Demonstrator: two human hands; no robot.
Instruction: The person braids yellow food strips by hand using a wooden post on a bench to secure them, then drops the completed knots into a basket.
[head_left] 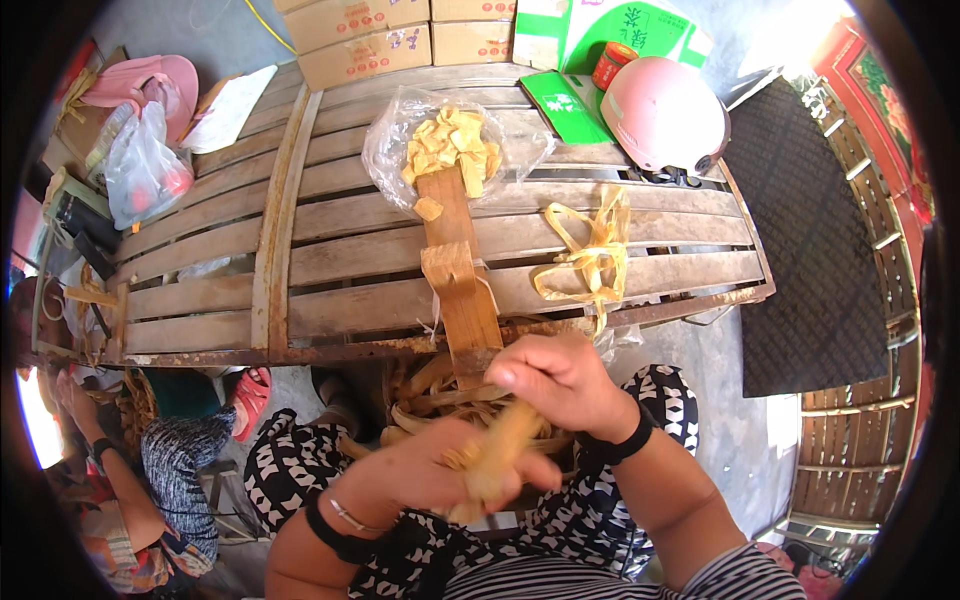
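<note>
- Left hand point(430, 475): low in view, forearm entering from lower left, fingers curled shut, motion-blurred; dark band and thin bracelet at wrist.
- Right hand point(560, 380): just above and right of left, fingers bent, thumb forward; black wristband; forearm enters from lower right.
- Hands close together, nearly touching.

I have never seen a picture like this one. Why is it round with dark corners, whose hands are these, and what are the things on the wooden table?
The picture comes from a wide-angle camera worn on a person's head, looking down; this lens bends straight edges and darkens the rim. The two hands are that person's own. The left hand and right hand together hold a bundle of pale yellow strips, blurred by motion. On the slatted wooden table lie a clear plastic bag of yellow pieces, a wooden tool, a loose tangle of strips and a pink helmet. Another person sits at the lower left.
</note>
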